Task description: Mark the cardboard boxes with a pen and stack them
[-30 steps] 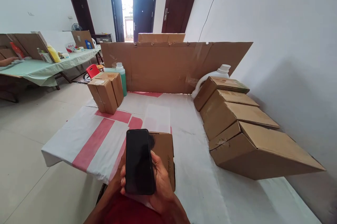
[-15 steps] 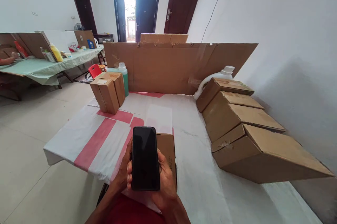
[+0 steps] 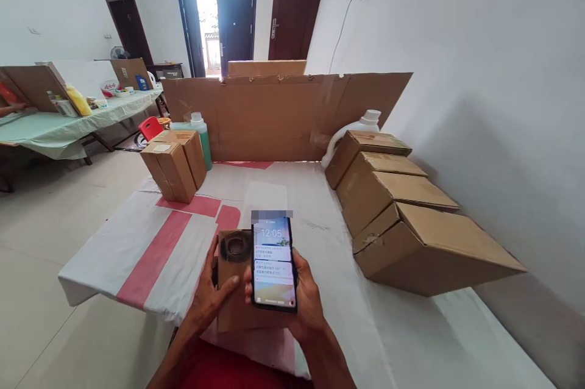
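Observation:
My right hand grips a smartphone, its lit lock screen facing me and showing 12:05. Under the phone is a small brown cardboard box with a dark round patch, perhaps a hole or an object, near its far left corner. My left hand holds this box by its left side, thumb over the top face and fingers down the side, partly hidden. The phone covers much of the box's right part.
Several cardboard boxes line the table's right side, a white jug behind them. At left stand cardboard boxes and a green bottle. A cardboard panel closes the back. Another table stands left, a person's arm visible there.
The phone screen has gone from black to lit. My right hand and the phone have shifted right, uncovering the box's left part and my left hand on it. The view has turned slightly.

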`<state>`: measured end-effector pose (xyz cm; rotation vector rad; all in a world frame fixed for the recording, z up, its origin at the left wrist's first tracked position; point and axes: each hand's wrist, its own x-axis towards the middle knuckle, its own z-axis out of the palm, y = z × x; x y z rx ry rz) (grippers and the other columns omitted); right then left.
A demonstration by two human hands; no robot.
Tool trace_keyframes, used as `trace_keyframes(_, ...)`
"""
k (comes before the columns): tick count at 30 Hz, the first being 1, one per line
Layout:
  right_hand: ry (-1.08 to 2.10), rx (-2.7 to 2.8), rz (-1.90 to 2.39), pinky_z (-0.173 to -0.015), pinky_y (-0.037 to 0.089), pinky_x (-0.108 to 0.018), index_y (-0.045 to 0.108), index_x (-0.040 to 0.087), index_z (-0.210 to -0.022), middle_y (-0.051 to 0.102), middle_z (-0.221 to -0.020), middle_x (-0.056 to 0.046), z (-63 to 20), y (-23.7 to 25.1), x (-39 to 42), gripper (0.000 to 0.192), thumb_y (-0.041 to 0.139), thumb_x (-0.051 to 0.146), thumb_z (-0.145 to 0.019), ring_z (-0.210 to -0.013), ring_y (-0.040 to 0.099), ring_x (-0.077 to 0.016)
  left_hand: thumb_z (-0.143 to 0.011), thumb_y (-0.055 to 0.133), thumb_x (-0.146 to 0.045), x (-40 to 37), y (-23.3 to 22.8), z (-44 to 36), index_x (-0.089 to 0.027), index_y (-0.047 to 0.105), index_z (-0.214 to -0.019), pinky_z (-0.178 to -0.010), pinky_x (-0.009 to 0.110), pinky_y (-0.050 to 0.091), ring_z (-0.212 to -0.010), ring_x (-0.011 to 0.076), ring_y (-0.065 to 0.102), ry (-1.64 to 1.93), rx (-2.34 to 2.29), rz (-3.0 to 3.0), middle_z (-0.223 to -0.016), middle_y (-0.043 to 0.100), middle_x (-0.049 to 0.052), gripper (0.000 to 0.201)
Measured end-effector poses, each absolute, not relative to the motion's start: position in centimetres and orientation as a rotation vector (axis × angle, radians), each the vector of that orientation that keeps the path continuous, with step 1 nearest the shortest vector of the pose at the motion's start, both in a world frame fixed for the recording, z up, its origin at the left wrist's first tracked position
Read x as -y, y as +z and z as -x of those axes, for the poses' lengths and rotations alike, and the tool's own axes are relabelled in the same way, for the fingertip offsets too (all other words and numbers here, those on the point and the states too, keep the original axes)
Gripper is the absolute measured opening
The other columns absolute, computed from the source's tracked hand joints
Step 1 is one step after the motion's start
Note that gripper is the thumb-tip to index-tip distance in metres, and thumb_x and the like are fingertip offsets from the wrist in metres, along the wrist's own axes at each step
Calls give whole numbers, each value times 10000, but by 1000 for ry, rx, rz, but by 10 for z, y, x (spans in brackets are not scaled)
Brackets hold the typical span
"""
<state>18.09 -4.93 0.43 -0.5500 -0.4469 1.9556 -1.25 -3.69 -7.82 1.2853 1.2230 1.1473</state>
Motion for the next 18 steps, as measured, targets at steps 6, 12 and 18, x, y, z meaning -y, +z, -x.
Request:
trace_keyframes(6, 1814, 487, 647, -756, 605, -417, 742, 126, -1078, 790, -906, -137, -214, -4, 45, 577, 503, 635, -948, -755, 752, -256, -894, 719, -522, 34, -78, 18, -333, 129, -1658, -1118, 470, 510, -1418, 332, 540, 1145, -1181, -1241, -1632, 430, 124, 984)
trace_keyframes(12, 1801, 436, 593, -772, 599, -414, 728, 125, -1137, 788, -1018, -155, -219, -14, 45, 643, 509, 695, -937, -809, 753, -256, -881, 713, -549, 35, -71, 17, -288, 116, -1664, -1121, 441, 513, -1445, 328, 508, 1128, -1215, -1232, -1639, 413, 136, 1018)
trace_keyframes(18, 1457, 667, 1189, -738, 589, -418, 737, 146, -1032, 770, -872, -112, -258, -45, 22, 746, 513, 835, -855, -731, 731, -257, -854, 721, -584, 31, -70, 22, -278, 198, -1652, -1123, 456, 512, -1427, 334, 528, 1117, -1268, -1221, -1581, 498, 131, 1002)
